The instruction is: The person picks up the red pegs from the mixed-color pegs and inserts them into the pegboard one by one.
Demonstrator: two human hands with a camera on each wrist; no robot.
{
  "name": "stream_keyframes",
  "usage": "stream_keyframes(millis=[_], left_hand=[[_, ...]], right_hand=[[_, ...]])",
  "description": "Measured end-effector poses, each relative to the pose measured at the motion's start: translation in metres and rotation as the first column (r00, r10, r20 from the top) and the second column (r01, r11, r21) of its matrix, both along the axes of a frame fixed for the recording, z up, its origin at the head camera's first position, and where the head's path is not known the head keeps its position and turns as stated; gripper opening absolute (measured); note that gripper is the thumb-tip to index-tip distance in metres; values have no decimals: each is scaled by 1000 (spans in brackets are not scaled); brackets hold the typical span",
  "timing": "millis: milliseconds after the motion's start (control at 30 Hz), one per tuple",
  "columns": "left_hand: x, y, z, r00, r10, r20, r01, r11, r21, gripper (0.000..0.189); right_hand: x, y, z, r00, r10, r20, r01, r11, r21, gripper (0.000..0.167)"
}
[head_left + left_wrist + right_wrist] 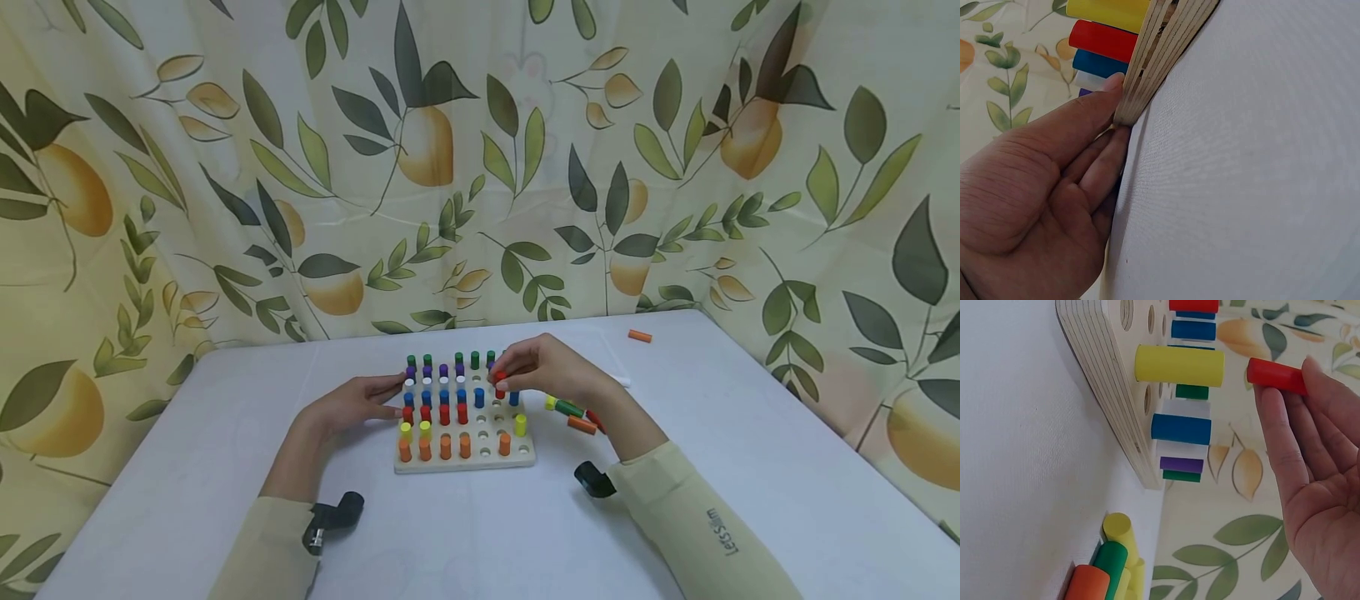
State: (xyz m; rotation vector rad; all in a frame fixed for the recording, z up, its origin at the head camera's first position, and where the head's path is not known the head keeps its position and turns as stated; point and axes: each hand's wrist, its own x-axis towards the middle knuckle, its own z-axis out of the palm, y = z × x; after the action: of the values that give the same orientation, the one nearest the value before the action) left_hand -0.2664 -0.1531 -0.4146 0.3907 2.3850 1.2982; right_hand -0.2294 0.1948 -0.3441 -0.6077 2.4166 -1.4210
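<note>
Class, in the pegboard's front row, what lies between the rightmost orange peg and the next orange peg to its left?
One empty hole lies between the rightmost orange peg and its left neighbour; the head view shows it.

The raised right grip (pixel 551 368) pinches with its fingertips (pixel 1268 403), while the lower left grip (pixel 356 402) extends inward.

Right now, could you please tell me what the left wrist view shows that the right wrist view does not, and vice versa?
Only the left wrist view shows the left hand, thumb and fingers against the edge of the pegboard.
Only the right wrist view shows the right hand pinching a red peg, and loose pegs, orange, green and yellow, on the white cloth.
Both show the pegboard with standing pegs, the cloth and the patterned curtain.
</note>
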Motion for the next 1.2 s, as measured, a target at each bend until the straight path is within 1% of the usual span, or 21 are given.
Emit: stream_keyframes(millis=[200, 367, 567, 700, 833, 967, 1200], left_hand=[[0, 0, 1, 1000, 10, 13, -10, 1000, 16, 74], [0, 0, -1, 1000, 4, 14, -4, 1000, 26, 75], [-1, 0, -2, 1000, 0, 26, -1, 1000, 31, 75], [-2, 0, -2, 1000, -4, 13, 4, 1000, 15, 74], [0, 0, -1, 1000, -7, 6, 7, 1000, 13, 74], [0, -1, -1, 1000, 3, 9, -3, 1000, 21, 74], [-1, -2, -1, 1000, -5, 11, 5, 1000, 27, 73]], right_hand=[[-1, -3, -3, 1000, -2, -17, 2, 1000, -2, 18], [-2, -7, -8, 1000, 3, -26, -3, 1000, 2, 18], [-3, -9, -14, 1000, 23, -10, -24, 999, -32, 17], [-2, -11, -15, 1000, 14, -4, -14, 999, -34, 17], [-2, -13, -16, 1000, 1, 12, 0, 999, -45, 16], [-1, -16, -17, 1000, 2, 29, 0, 998, -57, 16], [-2, -19, -17, 999, -1, 46, 4, 998, -69, 17]])
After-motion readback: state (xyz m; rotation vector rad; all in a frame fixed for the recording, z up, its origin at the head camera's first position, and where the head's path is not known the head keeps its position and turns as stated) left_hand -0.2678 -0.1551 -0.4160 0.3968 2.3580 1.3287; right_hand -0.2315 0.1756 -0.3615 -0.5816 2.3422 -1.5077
